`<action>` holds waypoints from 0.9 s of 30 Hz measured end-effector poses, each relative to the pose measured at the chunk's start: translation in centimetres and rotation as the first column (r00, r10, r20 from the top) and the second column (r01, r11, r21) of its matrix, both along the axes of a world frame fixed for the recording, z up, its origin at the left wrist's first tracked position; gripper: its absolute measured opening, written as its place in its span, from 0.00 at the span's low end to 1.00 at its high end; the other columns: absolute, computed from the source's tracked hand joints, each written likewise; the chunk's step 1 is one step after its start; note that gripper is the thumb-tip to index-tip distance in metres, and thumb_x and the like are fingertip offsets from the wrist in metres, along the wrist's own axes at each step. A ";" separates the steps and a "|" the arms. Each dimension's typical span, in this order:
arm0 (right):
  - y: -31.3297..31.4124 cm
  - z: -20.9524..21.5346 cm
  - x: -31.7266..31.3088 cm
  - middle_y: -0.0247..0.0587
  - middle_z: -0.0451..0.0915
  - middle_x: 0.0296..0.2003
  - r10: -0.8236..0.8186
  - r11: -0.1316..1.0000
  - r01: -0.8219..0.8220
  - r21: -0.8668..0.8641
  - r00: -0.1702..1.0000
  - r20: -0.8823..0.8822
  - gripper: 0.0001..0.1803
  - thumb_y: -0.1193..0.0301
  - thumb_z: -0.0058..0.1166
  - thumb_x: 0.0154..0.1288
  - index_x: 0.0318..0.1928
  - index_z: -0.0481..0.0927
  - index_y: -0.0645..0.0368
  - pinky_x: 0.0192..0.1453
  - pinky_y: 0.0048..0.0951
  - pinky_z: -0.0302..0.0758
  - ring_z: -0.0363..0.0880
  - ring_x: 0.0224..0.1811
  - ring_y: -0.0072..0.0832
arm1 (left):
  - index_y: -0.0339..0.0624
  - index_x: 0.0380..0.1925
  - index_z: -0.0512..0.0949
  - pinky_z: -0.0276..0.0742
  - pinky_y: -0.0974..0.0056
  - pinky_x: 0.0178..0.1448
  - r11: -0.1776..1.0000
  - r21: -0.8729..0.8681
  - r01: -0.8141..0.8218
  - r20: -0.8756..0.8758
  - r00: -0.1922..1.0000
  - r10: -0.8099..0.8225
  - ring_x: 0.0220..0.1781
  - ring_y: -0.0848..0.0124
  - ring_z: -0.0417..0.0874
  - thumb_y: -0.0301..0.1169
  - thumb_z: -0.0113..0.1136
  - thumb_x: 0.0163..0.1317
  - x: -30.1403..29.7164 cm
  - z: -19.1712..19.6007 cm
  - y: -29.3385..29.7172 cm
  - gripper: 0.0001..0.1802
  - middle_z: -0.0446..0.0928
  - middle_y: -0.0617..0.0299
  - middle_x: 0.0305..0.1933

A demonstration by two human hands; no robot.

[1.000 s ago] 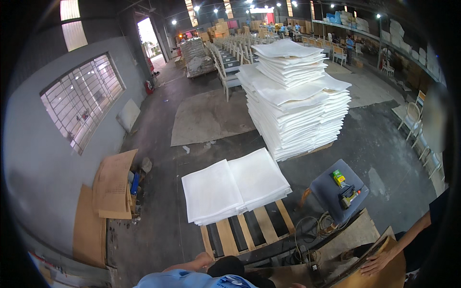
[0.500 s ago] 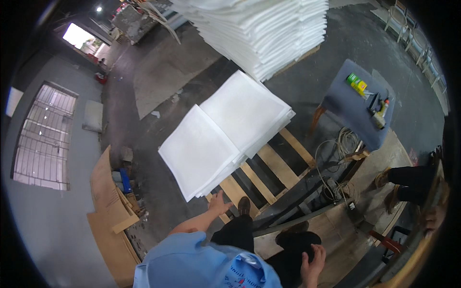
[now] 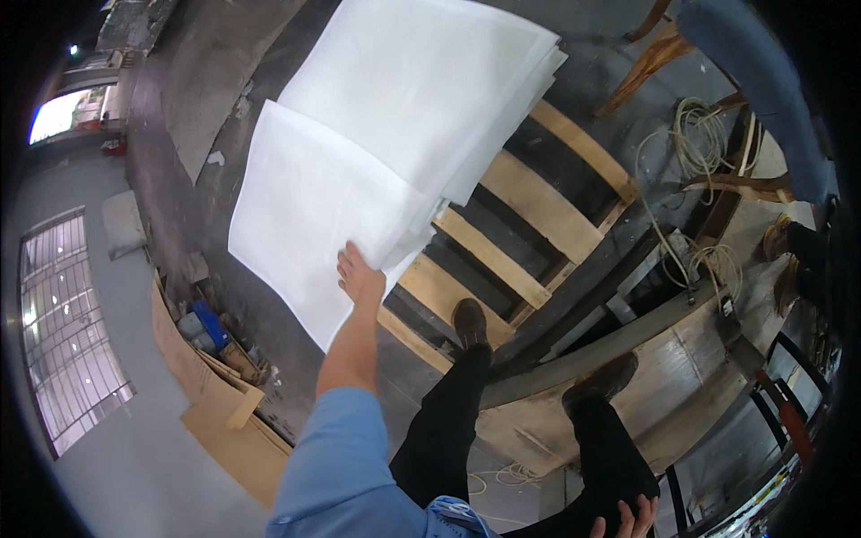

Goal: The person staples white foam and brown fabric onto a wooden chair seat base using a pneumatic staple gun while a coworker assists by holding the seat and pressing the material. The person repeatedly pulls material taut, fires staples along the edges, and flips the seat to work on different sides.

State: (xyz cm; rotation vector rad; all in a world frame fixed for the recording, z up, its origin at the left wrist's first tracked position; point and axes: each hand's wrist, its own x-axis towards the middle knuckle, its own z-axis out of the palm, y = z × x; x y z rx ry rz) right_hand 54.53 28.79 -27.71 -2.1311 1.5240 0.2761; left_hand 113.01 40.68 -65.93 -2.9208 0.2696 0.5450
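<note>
Two stacks of thin, flat white sheets lie side by side on a slatted wooden pallet (image 3: 541,206). The left stack (image 3: 309,202) has a smooth, matte top sheet with a slightly bowed outline; its inner margin overlaps the right stack (image 3: 421,94). Both stacks show loose, uneven layers along the side facing the bare slats. The left stack extends past the left edge of the pallet; the slats emerge from beneath the sheets and run to the near edge.

The upper end of the right stack is cut off by the frame, and the far edge of the pallet is covered. The blue-grey seat (image 3: 762,67), beyond the right edge of the pallet, is only partly in view.

The left arm extends forward, with the left hand (image 3: 364,280) at the near margin of the left stack, fingers bent lightly on the top sheet (the thumb is hard to make out). Whether this grip is closed on any sheet cannot be determined. The right hand (image 3: 628,520) is low, against the dark trouser leg (image 3: 612,453), fingers parted; the lower frame edge crops it, so its grip cannot be told.
</note>
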 end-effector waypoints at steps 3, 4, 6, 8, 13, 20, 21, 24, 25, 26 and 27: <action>0.9 0.3 1.1 0.64 0.79 0.68 0.015 1.000 -0.016 -0.020 1.000 -0.018 0.22 0.60 0.67 0.76 0.61 0.89 0.60 0.80 0.71 0.66 0.71 0.74 0.70 | 0.48 0.83 0.69 0.79 0.42 0.75 0.961 -0.276 -0.023 -0.056 0.998 0.007 0.72 0.42 0.84 0.29 0.67 0.68 6.2 1.0 1.9 0.41 0.80 0.42 0.75; 0.8 0.1 1.4 0.65 0.79 0.68 0.032 0.999 -0.032 -0.012 0.999 -0.008 0.21 0.60 0.67 0.76 0.61 0.89 0.60 0.80 0.71 0.66 0.71 0.74 0.70 | 0.44 0.80 0.72 0.80 0.45 0.73 0.898 -0.437 -0.041 0.068 0.995 0.078 0.67 0.41 0.86 0.27 0.64 0.70 8.8 2.4 4.1 0.37 0.84 0.40 0.70; 0.9 0.0 1.6 0.64 0.80 0.68 0.024 1.000 -0.024 -0.002 1.000 -0.010 0.21 0.60 0.67 0.76 0.60 0.89 0.60 0.80 0.71 0.66 0.71 0.74 0.71 | 0.36 0.78 0.74 0.82 0.47 0.72 0.680 -0.719 -0.147 0.049 0.964 0.261 0.63 0.41 0.89 0.26 0.61 0.74 11.4 3.9 5.4 0.31 0.87 0.35 0.64; 1.1 0.0 2.5 0.63 0.80 0.68 0.017 1.000 -0.017 -0.002 0.999 -0.032 0.21 0.60 0.67 0.76 0.60 0.89 0.60 0.80 0.71 0.66 0.71 0.74 0.71 | 0.28 0.76 0.73 0.81 0.47 0.73 0.713 -0.666 -0.221 -0.029 0.962 0.271 0.65 0.40 0.88 0.32 0.59 0.80 11.5 4.9 6.1 0.30 0.84 0.31 0.67; 0.9 -0.2 4.1 0.62 0.80 0.68 0.023 1.000 -0.023 0.015 0.999 -0.049 0.21 0.60 0.67 0.75 0.60 0.89 0.60 0.81 0.71 0.65 0.70 0.75 0.70 | 0.46 0.86 0.61 0.68 0.48 0.86 0.911 -0.356 0.209 -0.009 0.974 -0.227 0.86 0.47 0.69 0.26 0.76 0.60 4.3 0.6 5.8 0.54 0.69 0.43 0.85; 1.8 -0.6 4.0 0.57 0.79 0.72 0.019 1.000 -0.017 0.013 0.995 -0.103 0.21 0.59 0.69 0.72 0.60 0.90 0.57 0.83 0.69 0.63 0.67 0.80 0.67 | 0.48 0.91 0.44 0.54 0.31 0.88 0.956 0.051 0.288 0.111 0.950 -0.292 0.89 0.31 0.54 0.26 0.70 0.65 3.8 -5.4 2.1 0.60 0.47 0.37 0.91; 2.0 -0.7 3.9 0.56 0.79 0.72 0.012 1.000 -0.010 0.013 0.993 -0.119 0.21 0.59 0.70 0.72 0.60 0.91 0.56 0.83 0.69 0.63 0.67 0.81 0.66 | 0.48 0.91 0.44 0.54 0.31 0.88 0.952 0.065 0.300 0.138 0.942 -0.307 0.89 0.30 0.54 0.27 0.70 0.66 4.0 -5.9 2.2 0.59 0.47 0.37 0.91; 2.2 -0.9 3.7 0.54 0.79 0.73 0.012 1.000 -0.010 0.016 0.988 -0.152 0.21 0.59 0.70 0.72 0.59 0.91 0.55 0.84 0.68 0.62 0.66 0.82 0.65 | 0.49 0.92 0.43 0.53 0.30 0.88 0.951 0.090 0.295 0.154 0.940 -0.305 0.89 0.27 0.53 0.31 0.65 0.72 4.3 -6.9 2.3 0.55 0.43 0.37 0.92; 2.2 -1.1 3.7 0.54 0.79 0.73 0.015 1.000 -0.013 0.016 0.987 -0.160 0.20 0.59 0.70 0.72 0.59 0.91 0.54 0.84 0.68 0.61 0.66 0.82 0.65 | 0.49 0.92 0.43 0.53 0.30 0.88 0.950 0.094 0.298 0.141 0.941 -0.309 0.89 0.26 0.53 0.30 0.65 0.72 4.5 -7.0 2.2 0.55 0.43 0.36 0.92; 2.1 -1.2 3.7 0.54 0.79 0.73 0.022 1.000 -0.020 0.012 0.988 -0.154 0.20 0.59 0.70 0.72 0.59 0.91 0.54 0.84 0.68 0.61 0.66 0.82 0.65 | 0.49 0.92 0.43 0.53 0.30 0.89 0.948 0.099 0.301 0.129 0.941 -0.312 0.89 0.26 0.54 0.29 0.65 0.72 4.9 -6.7 2.3 0.55 0.43 0.36 0.92; 2.2 -0.9 3.8 0.53 0.79 0.73 0.026 1.000 -0.024 0.012 0.988 -0.155 0.21 0.59 0.70 0.72 0.59 0.91 0.54 0.84 0.67 0.61 0.66 0.82 0.65 | 0.49 0.92 0.43 0.53 0.30 0.89 0.945 0.105 0.308 0.111 0.941 -0.319 0.88 0.25 0.54 0.29 0.65 0.72 4.9 -6.4 2.3 0.55 0.44 0.36 0.92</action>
